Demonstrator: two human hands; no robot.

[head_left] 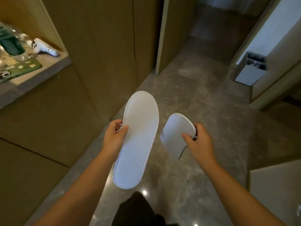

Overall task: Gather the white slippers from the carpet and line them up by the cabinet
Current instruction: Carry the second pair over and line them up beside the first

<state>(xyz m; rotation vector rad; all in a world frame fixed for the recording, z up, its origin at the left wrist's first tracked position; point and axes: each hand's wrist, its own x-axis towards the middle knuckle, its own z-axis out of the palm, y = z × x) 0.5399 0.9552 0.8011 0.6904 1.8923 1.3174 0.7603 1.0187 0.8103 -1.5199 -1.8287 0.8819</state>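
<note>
My left hand point(114, 136) grips one white slipper point(138, 141) by its left edge, its ribbed sole turned up toward me and its toe pointing away. In my right hand point(197, 141) I pinch a second white slipper point(176, 134) at its toe end, and it hangs tilted down to the left. Both slippers are held in the air above the grey marble floor point(203, 111). The tan cabinet point(101, 54) runs along the left side, close to my left hand.
An open shelf point(40, 69) in the cabinet at upper left holds a phone, bottles and a white device. A white bin point(249, 70) stands by a doorway at upper right. A pale panel point(276, 185) is at lower right. Dark clothing shows at the bottom edge.
</note>
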